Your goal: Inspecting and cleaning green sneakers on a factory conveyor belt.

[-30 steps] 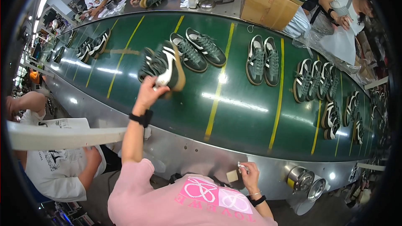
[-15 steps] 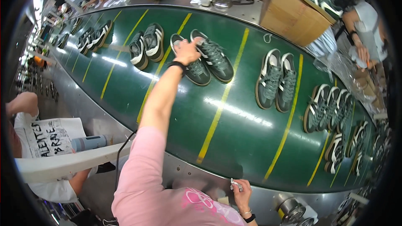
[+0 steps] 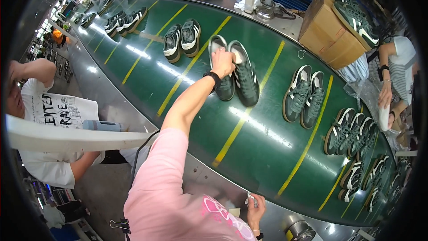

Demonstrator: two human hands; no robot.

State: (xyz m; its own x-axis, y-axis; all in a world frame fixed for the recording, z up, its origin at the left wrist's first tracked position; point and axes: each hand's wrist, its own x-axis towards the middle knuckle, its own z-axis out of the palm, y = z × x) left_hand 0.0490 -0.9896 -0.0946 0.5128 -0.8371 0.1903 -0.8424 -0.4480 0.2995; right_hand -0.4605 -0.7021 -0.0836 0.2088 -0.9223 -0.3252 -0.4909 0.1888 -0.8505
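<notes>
My left hand (image 3: 222, 63) reaches far over the green conveyor belt (image 3: 191, 116) and is closed at the collars of a pair of dark green sneakers with white stripes. The left sneaker (image 3: 226, 90) is partly covered by my hand, and the right sneaker (image 3: 248, 79) stands against my fingers. Their heels point away from me, their toes toward me. By the near belt edge my right hand (image 3: 256, 209) pinches a small crumpled white piece (image 3: 249, 196), perhaps paper; its kind is unclear.
Another sneaker pair (image 3: 191, 38) is to the left, and one (image 3: 299, 96) to the right; several more line the belt. A cardboard box (image 3: 327, 31) with sneakers stands beyond. A white bar (image 3: 80, 136) crosses at left. Co-workers sit left, far side and right.
My left hand has closed on the sneaker pair, which has turned so the toes point more toward me. The view has shifted. My right hand still pinches the white piece.
</notes>
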